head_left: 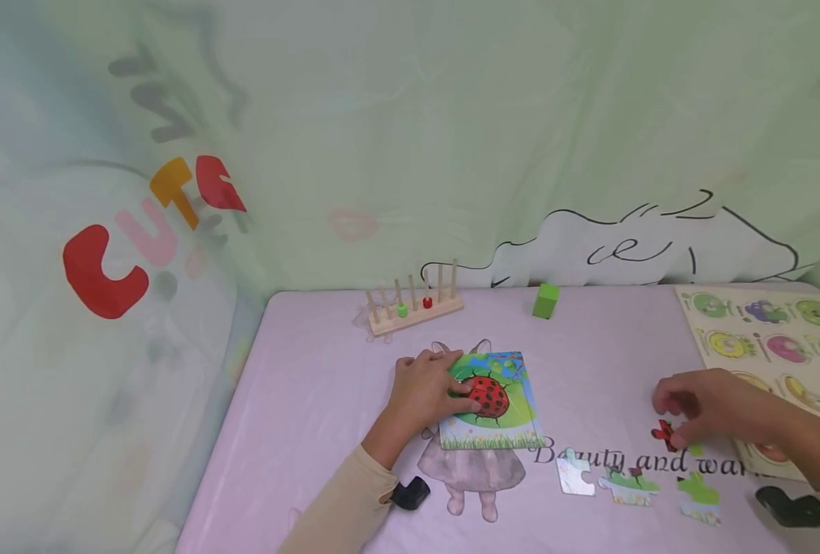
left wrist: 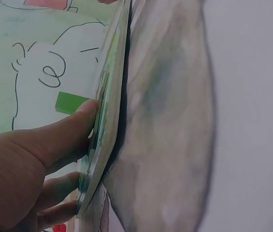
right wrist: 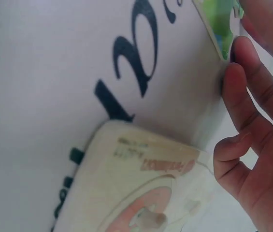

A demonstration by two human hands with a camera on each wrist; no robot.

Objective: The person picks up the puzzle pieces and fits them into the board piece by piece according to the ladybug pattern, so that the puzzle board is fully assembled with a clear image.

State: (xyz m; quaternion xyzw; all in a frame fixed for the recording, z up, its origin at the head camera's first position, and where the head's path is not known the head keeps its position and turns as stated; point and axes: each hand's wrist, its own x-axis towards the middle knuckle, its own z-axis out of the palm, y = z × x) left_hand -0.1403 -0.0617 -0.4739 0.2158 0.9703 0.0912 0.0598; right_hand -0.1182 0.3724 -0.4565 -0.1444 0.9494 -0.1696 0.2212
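In the head view, a ladybug puzzle board [head_left: 493,427] lies on the pink tabletop. My left hand [head_left: 427,388] rests on its left side, thumb and fingers touching the picture. The left wrist view shows the board [left wrist: 112,111] edge-on, with the left thumb [left wrist: 71,130] pressed on its face. My right hand [head_left: 718,404] hovers at the right over a red-and-green puzzle piece [head_left: 663,435], a gap showing between thumb and fingers. In the right wrist view, fingertips [right wrist: 235,77] are beside a green piece [right wrist: 216,24]; contact is unclear.
Several loose pieces lie in front, including a pale one [head_left: 576,473], a grassy one [head_left: 629,487] and a green one [head_left: 699,498]. A wooden peg rack [head_left: 417,314] and green block [head_left: 545,301] stand behind. A fruit board [head_left: 735,327] lies at right.
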